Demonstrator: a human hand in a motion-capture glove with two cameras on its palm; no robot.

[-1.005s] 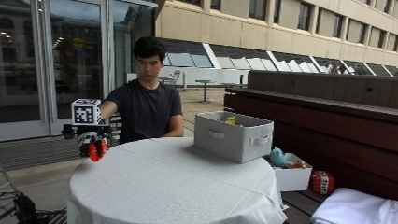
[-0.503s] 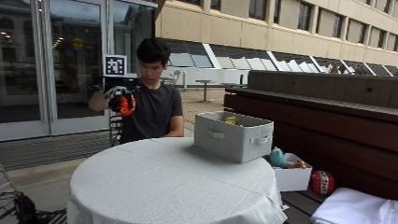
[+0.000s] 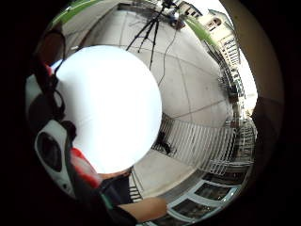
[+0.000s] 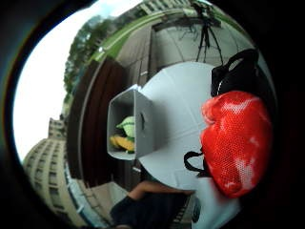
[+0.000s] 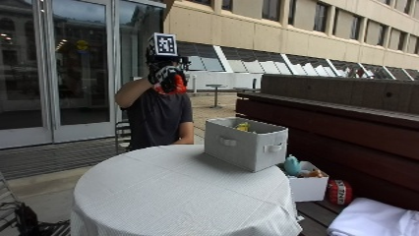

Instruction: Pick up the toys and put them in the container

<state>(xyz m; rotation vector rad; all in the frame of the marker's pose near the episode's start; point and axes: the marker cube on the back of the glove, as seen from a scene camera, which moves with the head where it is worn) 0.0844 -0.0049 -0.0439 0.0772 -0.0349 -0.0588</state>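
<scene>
In the outside view my gloved right hand is raised in front of the person's head, well above the round white table. Its red-tipped fingers hang loosely curled and hold nothing. The grey fabric container stands on the table's far right side with a yellow toy showing over its rim. The thumb side palm view looks down into the container at a green toy and a yellow toy, with the red glove close to the camera. No toy lies on the tabletop.
A small white box holding a teal toy sits on the wooden bench beside the table. A red object and a white cloth lie near it. A tripod stands on the pavement beyond the table.
My hand has risen from beside the table's edge to head height and moved sideways toward the container's side. The container and table have not moved.
</scene>
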